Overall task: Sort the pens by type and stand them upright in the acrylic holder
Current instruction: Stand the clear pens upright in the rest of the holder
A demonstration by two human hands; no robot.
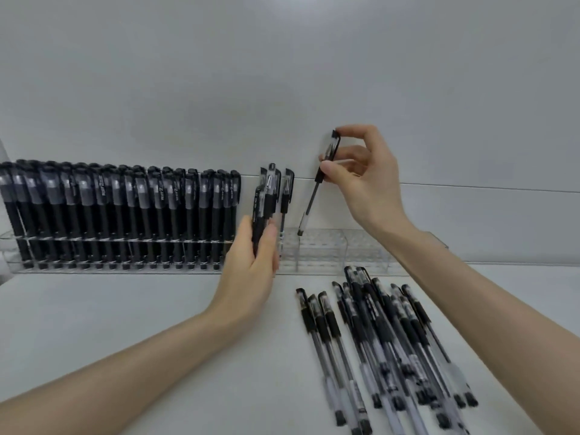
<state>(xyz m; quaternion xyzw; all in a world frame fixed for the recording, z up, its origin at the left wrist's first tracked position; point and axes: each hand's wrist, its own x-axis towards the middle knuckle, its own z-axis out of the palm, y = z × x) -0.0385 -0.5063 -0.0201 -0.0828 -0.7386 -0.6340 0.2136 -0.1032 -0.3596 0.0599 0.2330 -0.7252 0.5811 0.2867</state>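
A long clear acrylic holder (pixel 326 249) runs along the back wall. Its left part is filled with several upright black capped pens (pixel 125 211). One more pen (pixel 287 196) stands alone just right of my left hand. My left hand (pixel 251 265) grips a small bunch of black pens (pixel 265 202) upright in front of the holder. My right hand (pixel 361 171) pinches a single black pen (pixel 317 186) by its cap end, tilted, with its lower tip at the holder's top holes. A pile of loose pens (pixel 383 337) lies on the table at the right front.
The white table (pixel 157 302) meets a plain white wall right behind the holder. The holder's right section (pixel 361 246) shows only vacant holes. My right forearm crosses above the right edge of the loose pile.
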